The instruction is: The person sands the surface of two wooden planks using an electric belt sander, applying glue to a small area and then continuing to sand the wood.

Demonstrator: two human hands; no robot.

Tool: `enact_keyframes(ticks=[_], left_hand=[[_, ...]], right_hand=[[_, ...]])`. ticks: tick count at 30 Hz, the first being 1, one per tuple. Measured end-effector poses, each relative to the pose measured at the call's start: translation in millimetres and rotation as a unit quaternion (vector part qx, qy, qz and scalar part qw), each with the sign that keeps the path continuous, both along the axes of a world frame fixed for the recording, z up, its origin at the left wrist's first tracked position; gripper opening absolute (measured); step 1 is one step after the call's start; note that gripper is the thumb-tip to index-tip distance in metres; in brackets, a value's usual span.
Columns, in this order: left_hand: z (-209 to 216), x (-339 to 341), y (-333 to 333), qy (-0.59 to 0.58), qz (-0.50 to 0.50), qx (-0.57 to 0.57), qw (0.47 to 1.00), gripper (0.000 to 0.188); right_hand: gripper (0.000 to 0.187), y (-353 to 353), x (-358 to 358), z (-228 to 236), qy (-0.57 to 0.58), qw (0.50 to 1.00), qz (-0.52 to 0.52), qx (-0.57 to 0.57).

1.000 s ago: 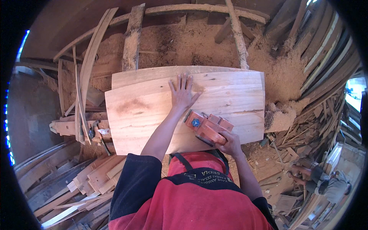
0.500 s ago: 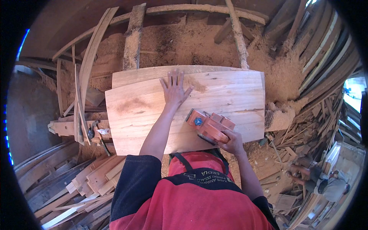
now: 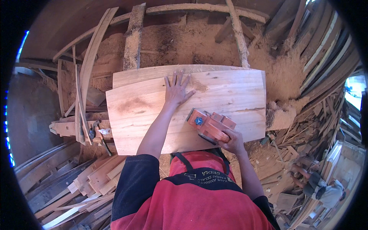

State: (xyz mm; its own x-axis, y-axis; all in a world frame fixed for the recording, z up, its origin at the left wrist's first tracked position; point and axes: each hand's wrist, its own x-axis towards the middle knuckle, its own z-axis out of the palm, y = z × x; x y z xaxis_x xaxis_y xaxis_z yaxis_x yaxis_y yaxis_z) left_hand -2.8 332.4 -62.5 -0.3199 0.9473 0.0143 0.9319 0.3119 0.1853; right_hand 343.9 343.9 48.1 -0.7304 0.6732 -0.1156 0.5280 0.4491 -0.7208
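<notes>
A pale, wide wooden panel (image 3: 149, 128) with a curved far edge lies before me, brown dust on it. My left hand (image 3: 177, 92) rests flat near its far edge, fingers spread and holding nothing. An orange electric planer (image 3: 210, 125) with a blue star-shaped mark on its front knob sits on the panel's right half. Around its rear handle my right hand (image 3: 233, 141) is closed. Its underside is hidden against the wood. Another board (image 3: 134, 75) shows beneath the panel along the far side.
Two sawdust-covered beams (image 3: 132, 48) run away beyond the panel. A hammer (image 3: 102, 134) lies by its left end. Planks (image 3: 103, 176) are stacked at lower left, and curved boards (image 3: 326, 50) lean at far right. Another person (image 3: 322, 188) is at lower right.
My left hand has slid slightly to the right on the panel. The planer and my right hand are almost where they were. The other person's posture has shifted.
</notes>
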Motion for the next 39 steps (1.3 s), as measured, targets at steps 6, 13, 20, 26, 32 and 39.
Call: enact_keyframes(ticks=[6, 13, 20, 26, 32, 39], left_hand=[[1.4, 7.8, 0.2, -0.002, -0.026, -0.003, 1.0, 0.087], [-2.3, 10.2, -1.6, 0.012, -0.007, -0.002, 1.0, 0.088], [-0.2, 20.4, 6.7, -0.001, -0.002, -0.009, 1.0, 0.088], [-6.6, 11.9, -3.3, -0.011, -0.02, 0.004, 1.0, 0.084], [23.4, -8.3, -56.9, -0.083, 0.127, 0.139, 0.979, 0.079], [0.4, -112.4, -316.0, 0.071, 0.562, 0.373, 0.735, 0.027]], right_hand=[[0.035, 0.4, 0.8, -0.6, 0.004, 1.0, 0.003, 0.003], [0.035, -0.5, 0.7, -1.1, 0.006, 1.0, 0.002, 0.001], [0.034, 3.7, 3.8, -1.4, 0.009, 1.0, 0.007, 0.009], [0.031, -5.6, -7.8, 2.2, 0.003, 0.999, 0.022, -0.041], [0.027, -14.5, -16.0, 10.7, 0.012, 1.0, 0.005, -0.014], [0.046, -12.4, -13.1, 13.4, -0.023, 0.995, 0.066, 0.066]])
